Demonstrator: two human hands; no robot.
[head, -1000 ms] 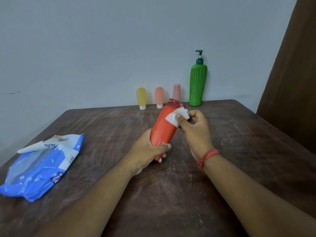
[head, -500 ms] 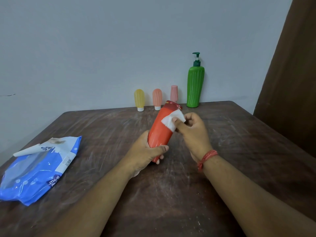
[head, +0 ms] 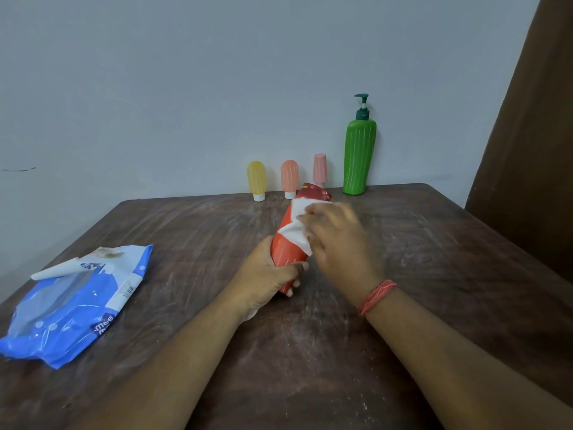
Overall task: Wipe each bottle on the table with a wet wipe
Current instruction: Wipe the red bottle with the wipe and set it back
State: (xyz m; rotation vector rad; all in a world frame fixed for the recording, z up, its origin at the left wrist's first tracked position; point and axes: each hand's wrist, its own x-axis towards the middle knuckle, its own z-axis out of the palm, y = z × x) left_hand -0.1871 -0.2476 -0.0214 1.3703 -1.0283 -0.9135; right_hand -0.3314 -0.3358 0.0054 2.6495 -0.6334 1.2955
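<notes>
Red bottle [head: 286,243] tilts up above the middle of the wooden table [head: 434,274], its lower end wrapped in the curled fingers of my left hand [head: 266,277]. My right hand [head: 338,240], just right of it, presses a white wet wipe [head: 297,231] against its upper side, fingers bent over the wipe.

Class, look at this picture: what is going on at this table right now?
A person is cleaning a red bottle. The left hand grips its lower end and holds it tilted above the table, while the right hand presses a white wet wipe against its side. Four more bottles stand at the wall: yellow, orange, pink, green. A blue wipes pack lies left.
</notes>
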